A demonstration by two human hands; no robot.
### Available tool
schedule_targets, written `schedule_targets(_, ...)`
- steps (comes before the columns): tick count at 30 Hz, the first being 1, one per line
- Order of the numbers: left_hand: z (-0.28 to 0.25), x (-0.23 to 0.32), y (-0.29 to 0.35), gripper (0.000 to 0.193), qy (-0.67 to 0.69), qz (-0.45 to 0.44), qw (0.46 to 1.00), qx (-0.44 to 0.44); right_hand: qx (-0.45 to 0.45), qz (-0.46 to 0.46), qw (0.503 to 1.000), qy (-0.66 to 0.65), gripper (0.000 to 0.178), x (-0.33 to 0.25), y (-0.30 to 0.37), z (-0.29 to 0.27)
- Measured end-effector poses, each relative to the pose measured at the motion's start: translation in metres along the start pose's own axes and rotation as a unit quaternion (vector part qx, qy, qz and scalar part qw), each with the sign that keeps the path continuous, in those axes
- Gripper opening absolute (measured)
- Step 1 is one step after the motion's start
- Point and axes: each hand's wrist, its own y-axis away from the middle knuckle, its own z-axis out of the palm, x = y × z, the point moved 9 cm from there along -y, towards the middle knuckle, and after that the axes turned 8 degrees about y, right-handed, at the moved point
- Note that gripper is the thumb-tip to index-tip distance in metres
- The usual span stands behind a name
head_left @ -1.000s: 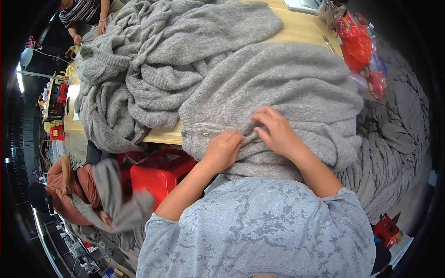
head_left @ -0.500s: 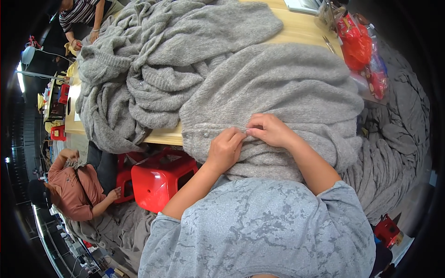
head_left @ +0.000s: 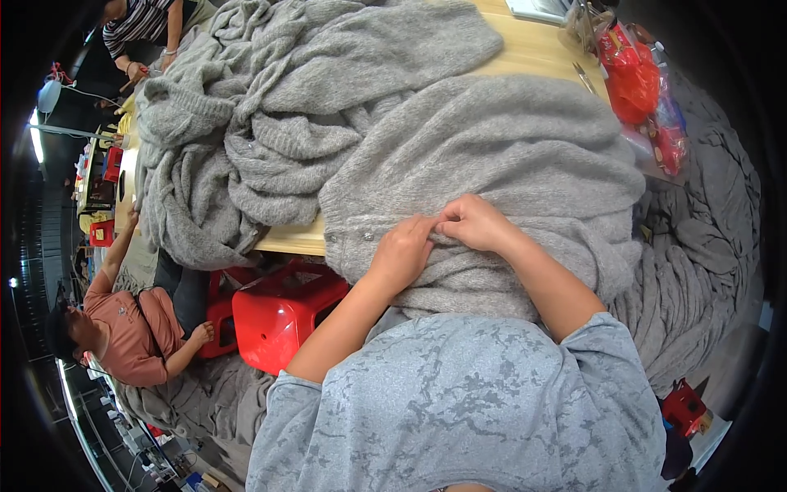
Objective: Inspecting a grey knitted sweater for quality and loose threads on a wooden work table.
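Both hands at the near edge of the wooden table (head_left: 537, 51), working on a grey knitted cardigan (head_left: 500, 156) spread flat across the near right part of the tabletop.

Left hand (head_left: 402, 252): fingers curled, tips pinched onto a small fold of the cardigan's knit close to the button strip. Closed on fabric; how much is gathered inside the pinch cannot be told.

Right hand (head_left: 477, 223): fist-like, knuckles up, fingertips tucked down into the same fold, touching the left-hand fingertips. Closed on the knit as well.

Cardigan: hem and lower front hanging over the near edge toward the body; small pale buttons (head_left: 366, 236) in a row along the left front edge, just left of the left hand.

Beyond, toward the far left corner: heap of more grey knitwear (head_left: 270, 115), rumpled, partly draped over the left edge and overlapping the cardigan's far left side.

Far right corner: red plastic bag (head_left: 630, 74) beside clear packets; bare wood visible between bag and heap.

Below the near left edge: red plastic stool (head_left: 279, 316) on the floor, well apart from the hands. More grey fabric (head_left: 697, 271) piled off the right edge.

Other people: one in a salmon shirt (head_left: 127, 324) seated low at left; another in a striped top (head_left: 143, 20) at the far left corner.
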Motion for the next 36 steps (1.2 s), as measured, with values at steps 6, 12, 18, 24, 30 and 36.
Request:
schedule_targets(6, 0.006, -0.011, -0.004, 0.024, 0.016, -0.027, 0.998, -0.049, 0.098, -0.135, 0.972, 0.167, 0.022, -0.018, 0.013, 0.003)
schedule_targets(12, 0.003, -0.011, -0.006, 0.020, 0.036, -0.031, 0.995, -0.086, 0.120, -0.201, 0.947, 0.219, 0.016, -0.031, 0.032, 0.006)
schedule_targets(18, 0.004, -0.013, -0.007, 0.016, 0.063, -0.004, 0.993, -0.103, 0.161, -0.200, 0.923, 0.286, 0.011, -0.039, 0.032, 0.010)
schedule_targets(24, 0.005, -0.029, -0.006, 0.016, 0.163, -0.098, 0.974, -0.123, 0.160, -0.167, 0.955, 0.187, 0.008, -0.029, 0.027, 0.001)
schedule_targets(30, 0.008, -0.046, -0.002, 0.019, 0.212, -0.227, 0.944, -0.110, 0.222, -0.144, 0.945, 0.192, 0.006, -0.036, 0.032, 0.000)
schedule_targets(36, 0.012, -0.058, 0.001, 0.019, 0.209, -0.234, 0.948, -0.060, 0.266, -0.111, 0.943, 0.167, 0.008, -0.034, 0.033, 0.002)
